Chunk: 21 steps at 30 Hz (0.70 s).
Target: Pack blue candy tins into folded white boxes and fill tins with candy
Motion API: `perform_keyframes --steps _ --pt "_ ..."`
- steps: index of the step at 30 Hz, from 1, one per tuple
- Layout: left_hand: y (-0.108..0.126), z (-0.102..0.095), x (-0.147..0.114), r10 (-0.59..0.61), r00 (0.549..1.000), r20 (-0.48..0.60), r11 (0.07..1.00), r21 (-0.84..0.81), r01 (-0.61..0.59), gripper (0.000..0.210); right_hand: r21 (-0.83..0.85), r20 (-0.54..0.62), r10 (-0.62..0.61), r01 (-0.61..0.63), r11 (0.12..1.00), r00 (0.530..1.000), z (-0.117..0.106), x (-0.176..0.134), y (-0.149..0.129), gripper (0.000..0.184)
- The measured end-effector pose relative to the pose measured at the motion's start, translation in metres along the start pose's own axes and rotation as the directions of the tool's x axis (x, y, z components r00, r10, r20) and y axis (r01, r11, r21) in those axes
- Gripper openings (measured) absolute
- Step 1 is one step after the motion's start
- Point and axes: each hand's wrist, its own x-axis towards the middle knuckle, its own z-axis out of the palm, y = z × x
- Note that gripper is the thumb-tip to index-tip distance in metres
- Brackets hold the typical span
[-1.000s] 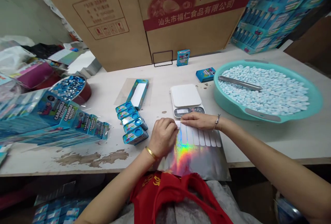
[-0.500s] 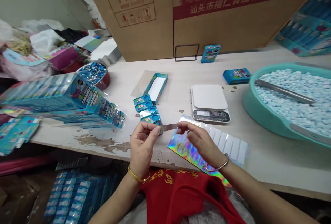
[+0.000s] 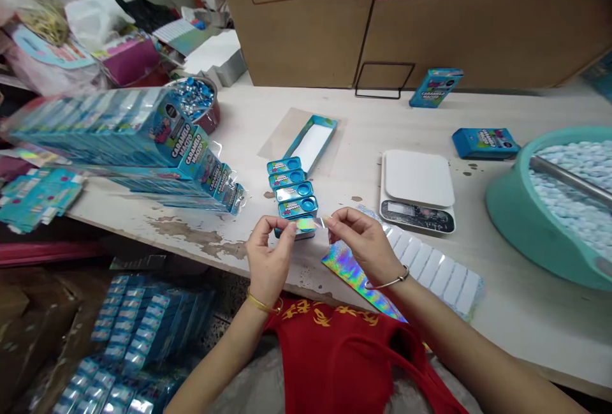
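Between my two hands a small shiny rainbow sticker strip (image 3: pixel 310 224) is stretched out level. My left hand (image 3: pixel 270 258) pinches its left end between thumb and fingers. The right end is pinched by my right hand (image 3: pixel 370 248). Just behind and below the strip stands a row of small blue tins (image 3: pixel 294 192) with round hollows in their tops; the nearest one is partly covered by the strip and fingers. Under my right forearm lies a holographic sticker sheet (image 3: pixel 447 267) with white rectangular patches.
Behind the tins is an open blue box (image 3: pixel 326 133). A white scale (image 3: pixel 418 178) stands right of it, and a teal basin (image 3: pixel 516 210) of pale candies beyond. Stacked blue cartons (image 3: pixel 143 127) fill the left. A large cardboard box (image 3: pixel 296 44) closes off the back.
The view has shifted, so the table things appear further right. The strip has turned its rainbow face to view, and my right fingers have closed in more tightly at its right end.
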Motion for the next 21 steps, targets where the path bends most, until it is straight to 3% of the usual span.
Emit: perform_keyframes --steps 4,10,17,19,21 --pt "-0.006 -0.001 0.004 0.146 0.988 -0.043 0.974 0.182 -0.136 0.013 -0.102 -0.065 -0.048 0.042 0.994 0.997 0.003 0.007 0.011 0.032" --pt "-0.02 0.003 0.006 0.137 0.989 -0.062 0.948 0.297 -0.113 0.013 -0.229 -0.072 -0.068 0.05 0.972 0.995 0.001 0.014 0.024 0.031" --pt "-0.031 0.004 0.009 0.098 0.994 -0.051 0.947 0.312 -0.078 0.013 -0.259 -0.047 -0.053 0.039 0.965 0.997 -0.001 0.018 0.032 0.03" --pt "-0.035 0.004 0.01 0.047 0.996 -0.075 0.967 0.252 -0.027 0.013 -0.235 -0.033 -0.039 0.03 0.971 0.999 0.0 0.017 0.038 0.03" --pt "-0.04 0.005 0.01 -0.033 0.994 -0.107 0.988 0.146 0.049 0.028 -0.193 -0.026 -0.021 0.016 0.981 0.999 0.002 0.016 0.047 0.028"
